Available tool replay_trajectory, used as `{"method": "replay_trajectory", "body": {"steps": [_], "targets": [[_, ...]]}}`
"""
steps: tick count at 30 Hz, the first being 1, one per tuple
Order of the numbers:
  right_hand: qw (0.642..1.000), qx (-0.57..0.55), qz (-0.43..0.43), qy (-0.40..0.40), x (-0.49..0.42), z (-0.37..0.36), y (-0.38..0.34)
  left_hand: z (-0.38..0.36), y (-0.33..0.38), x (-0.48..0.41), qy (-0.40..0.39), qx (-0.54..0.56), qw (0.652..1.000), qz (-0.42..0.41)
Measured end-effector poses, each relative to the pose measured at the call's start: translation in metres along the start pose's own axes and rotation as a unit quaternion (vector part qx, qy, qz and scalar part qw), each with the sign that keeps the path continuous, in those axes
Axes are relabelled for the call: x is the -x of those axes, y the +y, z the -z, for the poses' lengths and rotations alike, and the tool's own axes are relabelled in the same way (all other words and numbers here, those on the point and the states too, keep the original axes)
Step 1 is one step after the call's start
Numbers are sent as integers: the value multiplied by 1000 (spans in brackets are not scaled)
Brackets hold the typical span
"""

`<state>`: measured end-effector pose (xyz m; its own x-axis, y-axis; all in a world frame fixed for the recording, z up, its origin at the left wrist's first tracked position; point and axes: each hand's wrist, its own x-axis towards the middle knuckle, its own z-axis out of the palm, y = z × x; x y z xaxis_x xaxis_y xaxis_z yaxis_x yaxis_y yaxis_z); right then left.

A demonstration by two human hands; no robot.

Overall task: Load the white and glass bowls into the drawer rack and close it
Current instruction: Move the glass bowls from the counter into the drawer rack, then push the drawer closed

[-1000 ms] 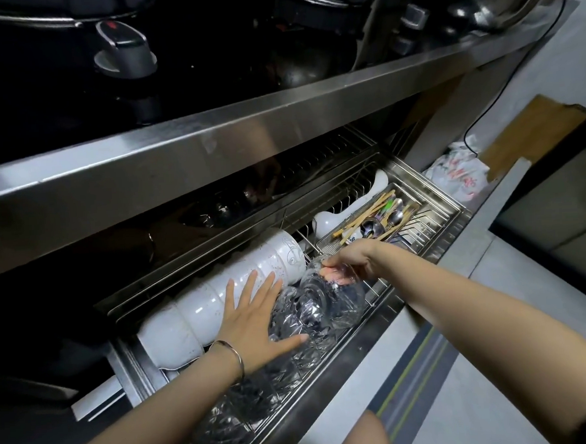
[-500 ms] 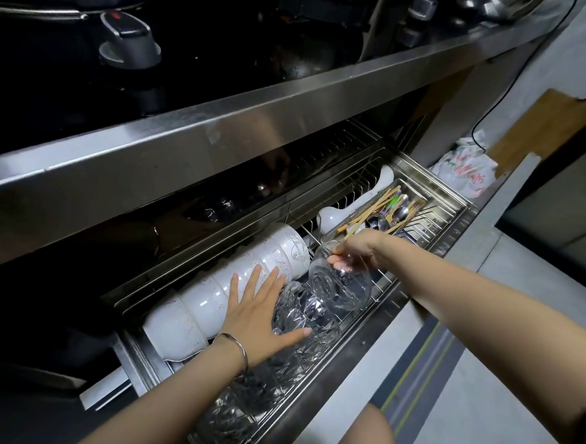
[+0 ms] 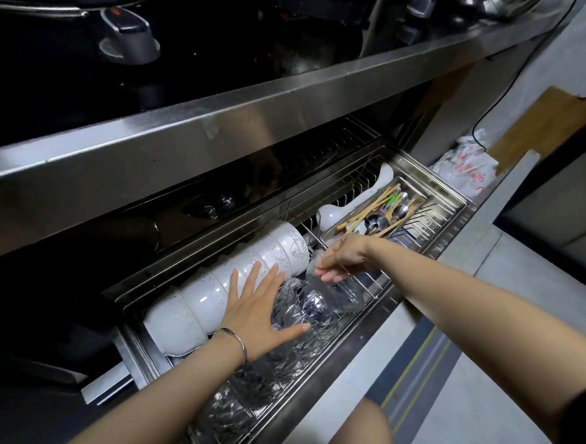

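One glass bowl pinched by right hand.

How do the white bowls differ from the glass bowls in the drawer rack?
The white bowls are opaque and speckled; the glass bowls are clear and faceted. The white bowls fill the back row, the glass bowls the front row, nearer the person. The right hand pinches the end glass bowl; the white bowls are touched only by the flat left hand. Both lie nested on their sides in the rack.
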<state>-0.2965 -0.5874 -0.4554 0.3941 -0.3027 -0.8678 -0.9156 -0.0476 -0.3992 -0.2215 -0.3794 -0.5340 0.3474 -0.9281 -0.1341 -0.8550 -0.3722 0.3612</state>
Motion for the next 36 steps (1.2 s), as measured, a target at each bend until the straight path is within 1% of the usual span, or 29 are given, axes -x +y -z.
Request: {"method": "replay_trajectory", "body": {"steps": [1,4,7,10,12,14,16,19,21,24,27,29,31,34,36], "targets": [[1000,7,7,4,0,-1,0,0,0,0,0,0,1000,0],[998,13,17,51,4,-3,0,0,0,-1,-3,1,1000,1],[998,25,30,48,7,-4,0,-1,-1,-1,-9,4,1000,4],[995,65,50,64,14,-4,0,2,0,-2,-23,4,1000,6],[990,67,78,91,22,-2,2,6,1,-2,-33,-2,999,7],[983,43,122,127,37,-2,4,13,3,2,-43,-3,999,5],[964,33,191,182,56,-6,8,21,4,9,-46,10,999,6],[909,8,297,293,86,-24,22,39,10,24,-27,27,999,-3],[874,-25,344,343,105,-44,36,57,15,37,-2,29,999,-18],[834,-28,387,393,126,-82,60,89,23,61,49,22,997,-55],[808,-1,389,442,134,-121,78,125,29,89,99,-28,990,-93],[805,-20,391,446,137,-148,86,149,30,108,130,-95,981,-108],[812,-67,386,432,139,-177,92,173,30,126,166,-165,965,-118],[828,-165,353,402,141,-212,93,204,27,151,213,-224,944,-118],[834,-205,348,376,144,-229,87,220,20,163,229,-249,935,-105]]}}
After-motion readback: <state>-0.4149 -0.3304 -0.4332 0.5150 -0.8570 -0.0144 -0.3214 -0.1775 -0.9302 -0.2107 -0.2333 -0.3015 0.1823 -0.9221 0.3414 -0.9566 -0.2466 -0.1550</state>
